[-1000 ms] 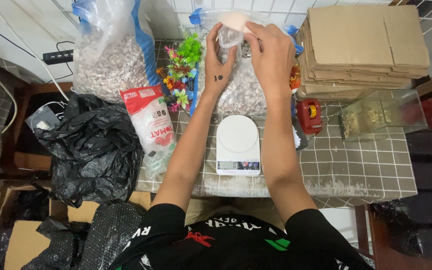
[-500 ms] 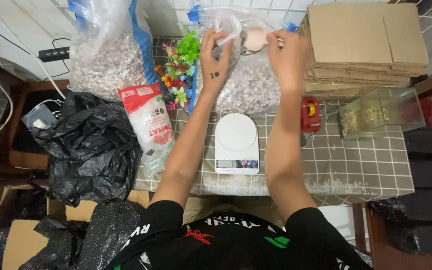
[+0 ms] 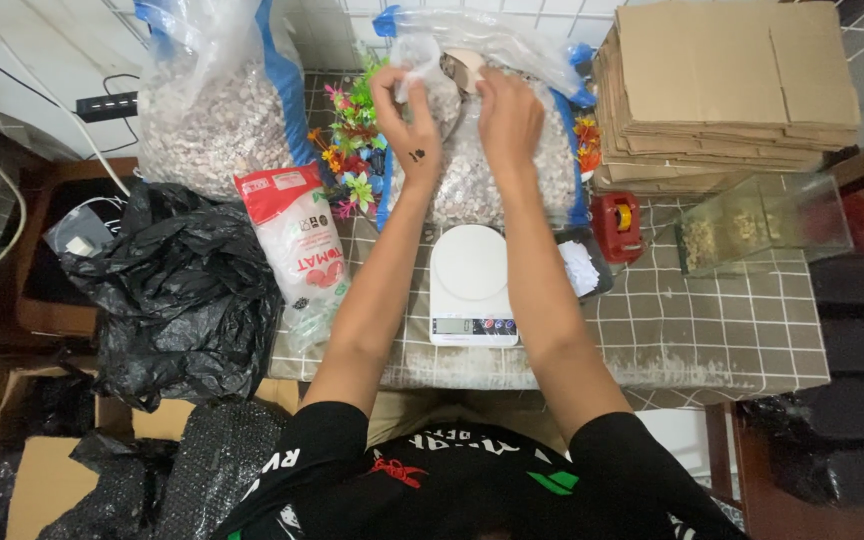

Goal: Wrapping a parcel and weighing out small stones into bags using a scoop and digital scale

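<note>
Both hands reach into a far gravel bag [image 3: 472,180]: left hand [image 3: 407,120] pinches its plastic, right hand [image 3: 507,120] grips a scoop [image 3: 464,68]; a scale [image 3: 470,285] sits nearer.

Two big clear bags of gravel [image 3: 214,110] [image 3: 492,150] on the table, plus one white scale [image 3: 470,285]. One stack of flat cardboard [image 3: 727,90], one red-and-white pouch [image 3: 299,245].

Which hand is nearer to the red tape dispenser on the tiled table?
Right. The right hand is at the open gravel bag, up and left of the red tape dispenser. The left hand is at the same bag, farther left.
</note>
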